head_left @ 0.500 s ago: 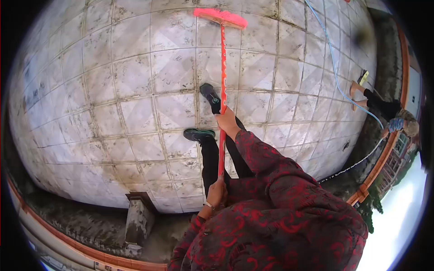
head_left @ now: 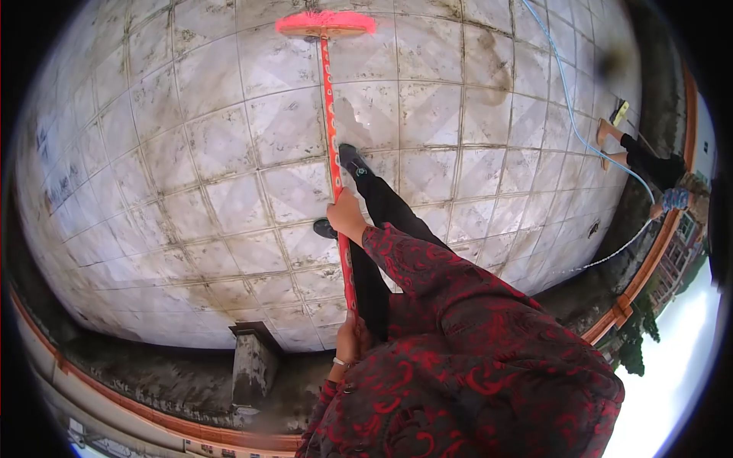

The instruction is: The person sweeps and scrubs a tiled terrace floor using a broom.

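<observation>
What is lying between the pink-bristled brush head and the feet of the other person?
In the head view, stained pale floor tiles, then a thin light-blue hose, lie between the pink-bristled brush head and those feet.

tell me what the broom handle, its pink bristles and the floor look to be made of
Broom handle: smooth, perhaps plastic-coated, with printed-looking pale spots on red; its core is hidden.
Pink bristles: likely synthetic fibre, given the vivid colour and fuzzy edge.
Floor: probably ceramic or stone tiles, stained, with a slight sheen; dark joints form a grid.
</observation>
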Tool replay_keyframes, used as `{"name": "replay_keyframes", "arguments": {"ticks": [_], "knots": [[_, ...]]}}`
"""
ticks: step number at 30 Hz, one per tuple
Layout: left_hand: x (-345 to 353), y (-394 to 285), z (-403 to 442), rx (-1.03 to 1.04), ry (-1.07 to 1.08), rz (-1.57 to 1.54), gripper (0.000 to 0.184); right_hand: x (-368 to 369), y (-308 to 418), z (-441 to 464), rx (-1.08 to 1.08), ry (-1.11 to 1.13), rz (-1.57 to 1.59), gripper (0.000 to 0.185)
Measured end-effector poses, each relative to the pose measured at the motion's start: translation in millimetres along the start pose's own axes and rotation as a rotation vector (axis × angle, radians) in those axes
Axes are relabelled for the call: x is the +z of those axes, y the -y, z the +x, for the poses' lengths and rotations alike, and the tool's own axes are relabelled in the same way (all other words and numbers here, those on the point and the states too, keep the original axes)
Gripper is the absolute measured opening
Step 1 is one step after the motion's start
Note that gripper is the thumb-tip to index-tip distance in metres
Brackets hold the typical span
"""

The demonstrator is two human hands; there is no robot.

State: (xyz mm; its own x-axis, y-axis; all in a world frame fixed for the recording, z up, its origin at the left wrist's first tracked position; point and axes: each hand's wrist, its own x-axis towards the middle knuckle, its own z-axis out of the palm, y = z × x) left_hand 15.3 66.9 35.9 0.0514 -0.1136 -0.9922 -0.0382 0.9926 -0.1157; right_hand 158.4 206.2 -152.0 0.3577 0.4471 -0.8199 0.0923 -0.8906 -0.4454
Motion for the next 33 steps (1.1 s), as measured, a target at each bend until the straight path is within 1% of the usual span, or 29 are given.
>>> {"name": "replay_keyframes", "arguments": {"ticks": [1, 2, 4, 7, 10, 11, 13, 14, 16, 17, 19, 22, 23, 24, 27, 30, 32, 33], "knots": [[8, -1, -1, -0.018, -0.007, -0.134, 0.049, 8, 11, 1, -0.098, 0.025, 0.005, 0.029], [12, -5, -1, -0.026, 0.089, -0.199, 0.048, 11, 23, 8, -0.124, 0.052, -0.007, 0.029], [43, -49, -18, -0.053, 0.286, -0.317, 0.048, 5, 48, 29, -0.169, 0.092, -0.028, 0.03], [73, -69, -12, -0.071, 0.309, -0.224, 0.05, -25, 53, 52, -0.206, 0.06, 0.01, 0.03], [84, -61, 2, -0.136, 0.285, -0.15, 0.05, -60, 31, 59, -0.192, -0.034, 0.051, 0.029], [86, -58, 6, -0.129, 0.262, -0.059, 0.05, -68, 17, 63, -0.075, -0.034, 0.026, 0.032], [90, -55, 12, -0.106, 0.212, 0.115, 0.051, -94, 0, 61, -0.046, -0.115, 0.144, 0.032], [92, -57, 13, -0.125, 0.201, 0.188, 0.05, -107, -9, 58, -0.032, -0.154, 0.204, 0.032], [105, -69, 14, -0.165, 0.179, 0.336, 0.05, -139, -21, 57, 0.147, -0.154, 0.34, 0.03], [112, -72, 17, -0.147, 0.179, 0.407, 0.049, -156, -27, 57, 0.235, -0.152, 0.408, 0.029], [126, -79, 25, -0.107, 0.181, 0.547, 0.048, -176, -60, 62, 0.286, -0.28, 0.462, 0.027], [154, -95, 33, -0.128, 0.277, 0.762, 0.046, -208, -113, 70, 0.393, -0.393, 0.678, 0.022], [162, -102, 38, -0.165, 0.331, 0.782, 0.044, -220, -128, 71, 0.429, -0.428, 0.724, 0.02], [171, -111, 42, -0.158, 0.363, 0.791, 0.044, -229, -139, 74, 0.463, -0.461, 0.771, 0.017], [196, -144, 58, -0.14, 0.449, 0.788, 0.041, -249, -153, 102, 0.414, -0.516, 0.894, 0.013], [197, -164, 66, -0.105, 0.414, 0.732, 0.04, -252, -122, 122, 0.354, -0.43, 0.9, 0.015], [180, -158, 69, -0.117, 0.378, 0.637, 0.038, -235, -95, 131, 0.423, -0.468, 0.765, 0.017], [169, -152, 66, -0.126, 0.359, 0.59, 0.037, -229, -75, 125, 0.416, -0.448, 0.697, 0.019]]}}
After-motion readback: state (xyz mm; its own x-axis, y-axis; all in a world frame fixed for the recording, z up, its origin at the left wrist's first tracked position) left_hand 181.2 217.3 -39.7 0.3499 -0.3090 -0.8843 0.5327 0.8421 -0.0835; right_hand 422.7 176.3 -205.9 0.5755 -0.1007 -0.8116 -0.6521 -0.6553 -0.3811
